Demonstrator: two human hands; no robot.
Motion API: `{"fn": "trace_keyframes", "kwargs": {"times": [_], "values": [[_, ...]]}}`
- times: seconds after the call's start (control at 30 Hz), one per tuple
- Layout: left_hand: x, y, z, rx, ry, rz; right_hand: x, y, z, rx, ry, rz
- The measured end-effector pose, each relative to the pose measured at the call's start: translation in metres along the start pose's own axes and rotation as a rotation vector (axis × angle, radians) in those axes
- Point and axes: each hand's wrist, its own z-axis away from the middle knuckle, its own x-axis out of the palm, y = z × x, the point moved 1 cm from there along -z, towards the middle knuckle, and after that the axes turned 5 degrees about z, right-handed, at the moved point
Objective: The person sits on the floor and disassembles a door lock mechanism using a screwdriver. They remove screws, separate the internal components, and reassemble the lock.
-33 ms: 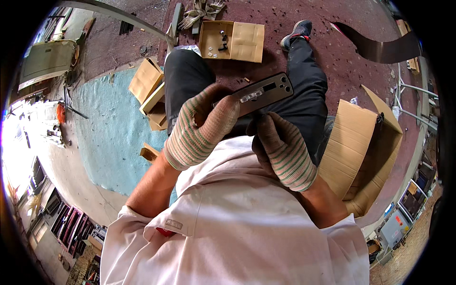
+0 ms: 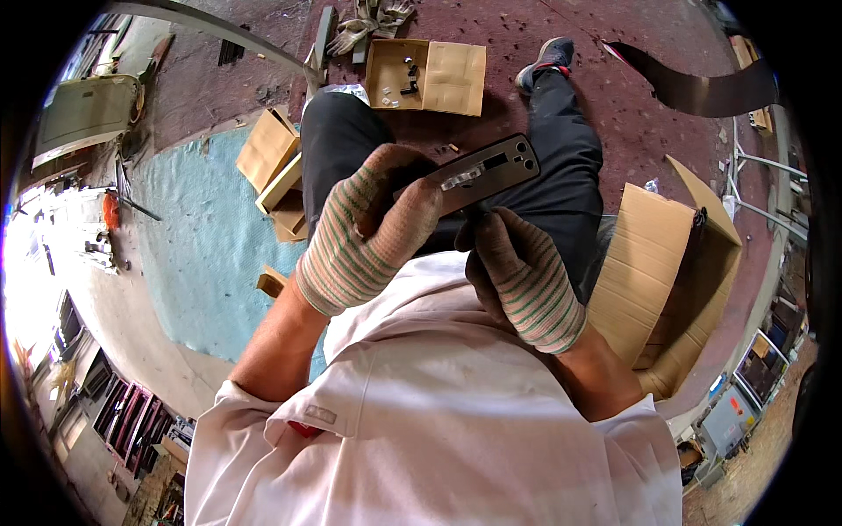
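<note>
My left hand (image 2: 373, 232), in a striped knit work glove, pinches one end of a brown metal plate (image 2: 504, 175) between thumb and fingers. The plate slants up to the right above my lap, its far end showing round holes and a dark rectangular slot. Along its face lies a small clear-and-silvery piece (image 2: 462, 177) beside my left thumb. Just below the plate, my gloved right hand (image 2: 531, 285) is closed, thumb against fingers, at a small dark thing (image 2: 474, 213) whose kind I cannot make out. Whether that thing touches the plate is unclear.
Ahead on the reddish floor an open cardboard box (image 2: 454, 79) holds small black and white parts, with spare gloves (image 2: 355, 33) beyond it. A large open carton (image 2: 640, 263) stands right. Cardboard pieces (image 2: 267, 149) lie left on a blue mat (image 2: 197, 254); a dark curved strip (image 2: 702, 92) lies far right.
</note>
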Motion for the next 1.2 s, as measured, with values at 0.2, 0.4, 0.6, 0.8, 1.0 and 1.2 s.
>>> {"fn": "trace_keyframes", "kwargs": {"times": [0.2,0.4,0.6,0.8,1.0,1.2], "values": [[-0.005,-0.003,-0.011,0.575,-0.033,-0.646,0.001,-0.008,0.004,0.066,0.022,0.013],[-0.007,0.005,-0.005,0.486,-0.083,-0.802,-0.001,-0.005,0.003,0.082,0.015,-0.063],[-0.003,0.006,-0.006,0.505,-0.029,-0.88,0.0,-0.007,0.004,0.068,0.045,0.008],[0.002,0.004,-0.005,0.513,0.014,-0.869,0.005,0.008,0.002,-0.108,0.105,0.126],[0.004,0.0,-0.006,0.622,0.066,-0.926,0.017,-0.009,0.012,0.113,0.093,-0.038],[0.014,-0.001,-0.006,0.596,0.119,-0.937,0.021,-0.006,0.012,0.088,0.144,-0.034]]}}
